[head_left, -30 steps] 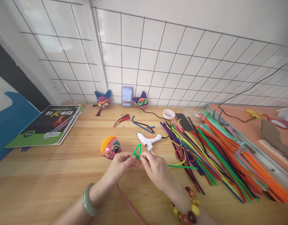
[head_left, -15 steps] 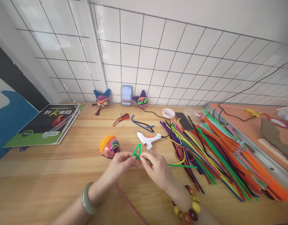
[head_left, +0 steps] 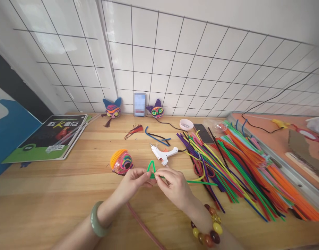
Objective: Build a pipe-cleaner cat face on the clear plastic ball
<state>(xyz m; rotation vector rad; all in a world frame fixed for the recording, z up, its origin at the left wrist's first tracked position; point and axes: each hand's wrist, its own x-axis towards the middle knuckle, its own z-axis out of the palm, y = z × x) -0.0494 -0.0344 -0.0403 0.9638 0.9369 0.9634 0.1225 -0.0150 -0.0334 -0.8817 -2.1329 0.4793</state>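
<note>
Between my two hands is a green pipe cleaner [head_left: 151,166], bent into a small upright triangle, with its straight tail running out to the right past my wrist. My left hand [head_left: 137,178] pinches the triangle's lower left corner. With thumb and forefinger, my right hand [head_left: 172,182] grips its lower right corner. Just beyond my left hand sits a clear ball [head_left: 121,162] partly wrapped in orange, with a coiled multicolour eye on it. A white hot glue gun [head_left: 163,153] lies beyond my right hand.
To the right spreads a pile of coloured pipe cleaners [head_left: 242,173], with red-handled scissors [head_left: 198,168] among them. Two finished cat-like heads, one blue-eared [head_left: 112,108], one purple-eared [head_left: 156,109], flank a phone [head_left: 139,105] at the wall. A magazine [head_left: 50,137] lies left, a pink bowl [head_left: 186,124] behind.
The green triangle's tip has shifted slightly left and its shape looks a little narrower at the top. Both hands keep their pinch in nearly the same place.
</note>
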